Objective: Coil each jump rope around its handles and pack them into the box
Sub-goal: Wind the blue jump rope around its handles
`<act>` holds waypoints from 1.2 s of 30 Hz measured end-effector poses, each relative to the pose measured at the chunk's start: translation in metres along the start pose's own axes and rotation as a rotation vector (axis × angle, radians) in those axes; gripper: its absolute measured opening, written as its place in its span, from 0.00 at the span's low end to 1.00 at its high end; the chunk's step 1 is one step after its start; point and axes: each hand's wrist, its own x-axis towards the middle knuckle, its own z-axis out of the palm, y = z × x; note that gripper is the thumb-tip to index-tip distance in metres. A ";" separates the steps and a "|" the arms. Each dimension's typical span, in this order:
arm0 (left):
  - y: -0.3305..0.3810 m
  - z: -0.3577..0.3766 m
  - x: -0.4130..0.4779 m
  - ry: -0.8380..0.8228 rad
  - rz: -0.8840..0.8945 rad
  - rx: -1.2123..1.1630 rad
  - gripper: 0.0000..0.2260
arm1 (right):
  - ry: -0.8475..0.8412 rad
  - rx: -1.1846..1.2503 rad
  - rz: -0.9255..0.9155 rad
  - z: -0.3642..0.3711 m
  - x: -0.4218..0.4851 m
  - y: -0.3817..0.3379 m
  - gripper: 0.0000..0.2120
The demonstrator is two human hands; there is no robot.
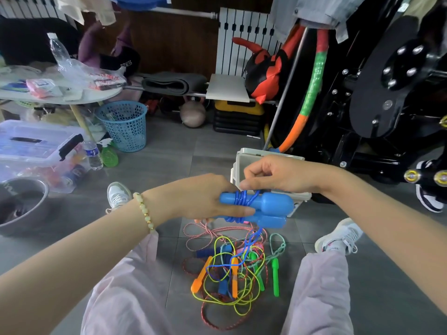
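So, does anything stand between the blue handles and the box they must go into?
Nothing visible does. The left hand holds the blue handles just in front of the box; only the right hand, pinching the blue rope, covers part of it.

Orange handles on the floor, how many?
2. One orange handle slants at the left edge of the rope pile; another lies near its middle. Tangled cords may hide more.
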 end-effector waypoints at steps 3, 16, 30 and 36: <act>-0.001 0.000 -0.002 0.006 0.011 -0.016 0.22 | 0.033 0.131 0.018 0.004 -0.004 0.005 0.17; -0.019 0.008 -0.004 0.035 0.040 -0.432 0.27 | 0.084 0.775 -0.129 0.031 -0.011 0.029 0.31; -0.025 0.019 0.005 0.076 -0.059 -0.663 0.25 | 0.273 0.945 -0.129 0.060 0.003 0.057 0.34; -0.028 0.020 0.014 0.111 -0.082 -0.658 0.21 | 0.313 0.882 -0.111 0.067 0.010 0.055 0.22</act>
